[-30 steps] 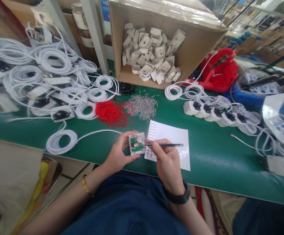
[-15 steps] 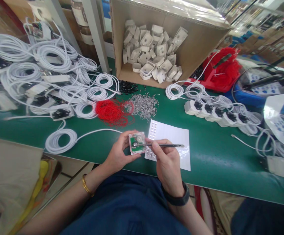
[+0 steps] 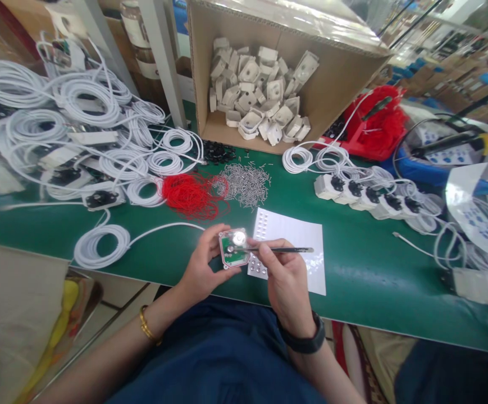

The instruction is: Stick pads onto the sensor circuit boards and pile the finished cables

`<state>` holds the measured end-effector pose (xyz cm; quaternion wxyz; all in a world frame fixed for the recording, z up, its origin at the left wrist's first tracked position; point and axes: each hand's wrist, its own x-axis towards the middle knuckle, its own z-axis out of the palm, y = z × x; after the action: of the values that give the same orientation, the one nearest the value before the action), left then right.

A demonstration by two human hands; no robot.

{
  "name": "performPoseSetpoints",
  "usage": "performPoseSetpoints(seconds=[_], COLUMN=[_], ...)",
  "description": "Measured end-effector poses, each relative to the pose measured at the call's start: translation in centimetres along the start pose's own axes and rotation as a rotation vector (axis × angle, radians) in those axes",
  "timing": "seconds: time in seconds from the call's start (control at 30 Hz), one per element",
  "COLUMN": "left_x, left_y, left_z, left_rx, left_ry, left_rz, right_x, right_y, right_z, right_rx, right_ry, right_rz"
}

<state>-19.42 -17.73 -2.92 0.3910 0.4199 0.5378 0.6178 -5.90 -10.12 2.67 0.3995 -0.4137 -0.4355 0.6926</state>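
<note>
With fingers of the left hand (image 3: 200, 265) clamped on the edges of a squarish case (image 3: 237, 259), holds it over the worktop (image 3: 361, 269)'s near side, turning its green board (image 3: 226, 243) up into view. With fingers of the right hand (image 3: 283, 278) pinched together on a slim dark tool (image 3: 300, 249), points its tip left over the case, setting its long axis nearly crosswise, left to right, with the butt end above a white sheet (image 3: 298, 227).

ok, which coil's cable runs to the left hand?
The lone coil at the front edge of the table: its cable runs to the left hand; the coils behind it are bunched together.
</note>
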Motion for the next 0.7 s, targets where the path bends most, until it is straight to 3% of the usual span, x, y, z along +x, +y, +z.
performPoseSetpoints(seconds=[0.2, 0.3, 0.4, 0.47, 0.53, 0.6, 0.7], left_x=[-0.2, -0.2, -0.1, 0.1, 0.2, 0.4, 0.3], left_y=[-0.6, -0.2, -0.2, -0.3, -0.5, -0.8, -1.5], left_z=[-0.6, -0.7, -0.6, -0.5, -0.5, -0.5, -0.4], left_rx=[0.369, 0.564, 0.661, 0.709, 0.757, 0.8, 0.862], left_ry=[-0.039, -0.052, -0.049, -0.065, -0.076, -0.062, -0.061], left_rz=[0.28, 0.328, 0.329, 0.336, 0.354, 0.398, 0.469], right_x=[-0.4, -1.0, 1.0, 4.7, 10.0, 15.9, 23.5], right_y=[0.5, -0.6, -3.2, -5.4, -7.2, -8.1, -8.2], right_z=[0.1, -0.1, -0.9, -1.0, 0.1, 2.2, 6.3], right_rx=[-0.127, -0.316, -0.435, -0.473, -0.655, -1.176, -1.373], right_ry=[-0.014, 0.009, 0.146, 0.287, 0.303, 0.069, -0.044], right_rz=[-0.099, -0.304, -0.579, -0.718, -0.76, -0.613, -0.567])
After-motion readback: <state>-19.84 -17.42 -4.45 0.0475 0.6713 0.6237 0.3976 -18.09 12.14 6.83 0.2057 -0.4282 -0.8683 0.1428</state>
